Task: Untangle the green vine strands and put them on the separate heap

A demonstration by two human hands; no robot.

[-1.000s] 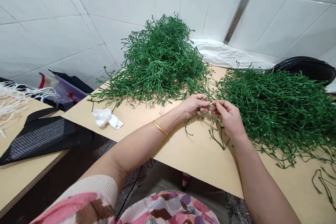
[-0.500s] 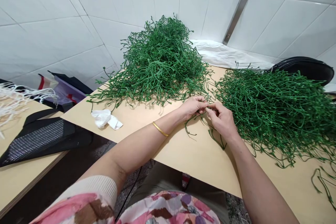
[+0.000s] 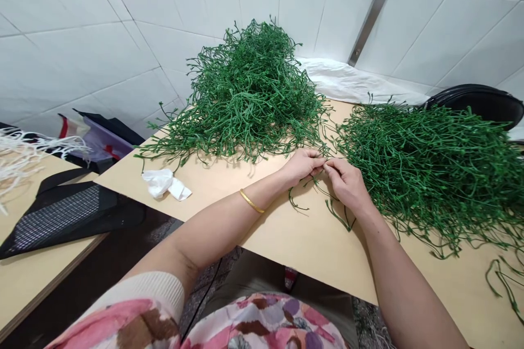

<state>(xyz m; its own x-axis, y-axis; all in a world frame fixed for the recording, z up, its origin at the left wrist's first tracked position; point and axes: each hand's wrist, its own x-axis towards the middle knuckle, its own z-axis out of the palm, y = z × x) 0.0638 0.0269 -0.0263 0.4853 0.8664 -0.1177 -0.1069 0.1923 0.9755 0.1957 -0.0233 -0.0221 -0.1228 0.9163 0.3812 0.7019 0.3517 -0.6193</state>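
My left hand (image 3: 303,166) and my right hand (image 3: 347,182) meet fingertip to fingertip just above the table. Both are closed in a pinch on thin green stem-like strands. A curled green strand (image 3: 291,197) trails below my left fingers. Under my right hand, another green strand (image 3: 338,215) hangs or lies on the wood; its far end is bent. The fingers hide where the strands come together. Behind my hands rises a tall heap of green strands (image 3: 251,87) with small forked tips. To their right spreads a second heap (image 3: 434,169).
Crumpled white tissue (image 3: 164,183) lies left on the wooden table (image 3: 270,234). White cloth (image 3: 331,79) and a black rounded case (image 3: 477,102) sit against the tiled wall. A black mesh bag (image 3: 61,212) and white strands (image 3: 28,155) rest on another table. Loose strands (image 3: 501,278) lie at right.
My pinched fingertips have shifted very slightly, with the right hand a touch further right. The view has tilted a little; the heaps stay as they were.
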